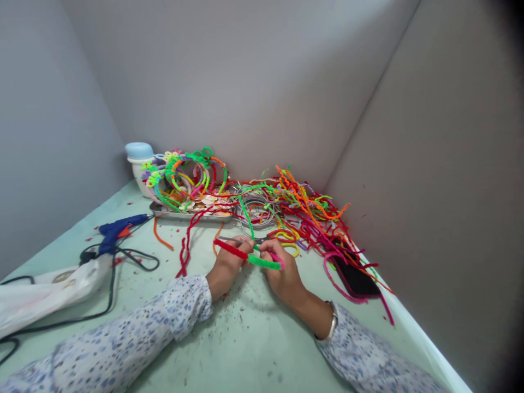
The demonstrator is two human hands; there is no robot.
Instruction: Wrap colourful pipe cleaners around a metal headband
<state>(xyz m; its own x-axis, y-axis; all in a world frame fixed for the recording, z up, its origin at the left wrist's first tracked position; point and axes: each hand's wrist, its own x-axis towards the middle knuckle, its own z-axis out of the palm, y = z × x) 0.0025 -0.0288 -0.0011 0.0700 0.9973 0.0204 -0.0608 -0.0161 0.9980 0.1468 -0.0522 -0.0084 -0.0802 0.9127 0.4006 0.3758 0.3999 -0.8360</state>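
Above the near middle of the table, my left hand (231, 266) has its fingers closed on a curved band (264, 262) wrapped in red, green and pink pipe cleaner. On the band's other side, my right hand (286, 275) pinches it near the green and pink part. A loose green pipe cleaner (246, 217) rises from between the fingertips. Exactly where each fingertip grips is partly hidden. Just beyond the hands lie scissors with red handles (284, 235) and another pair with yellow handles (292, 248).
A metal tray (192, 216) holds finished pipe-cleaner hoops (196, 169) and small pieces. Beside it lie coiled wire (256, 210) and a heap of pipe cleaners (311, 204). A phone (357, 278) lies right; a blue glue gun (112, 232), its cord, a plastic bag (53, 295) and a lidded bottle (139, 164) left.
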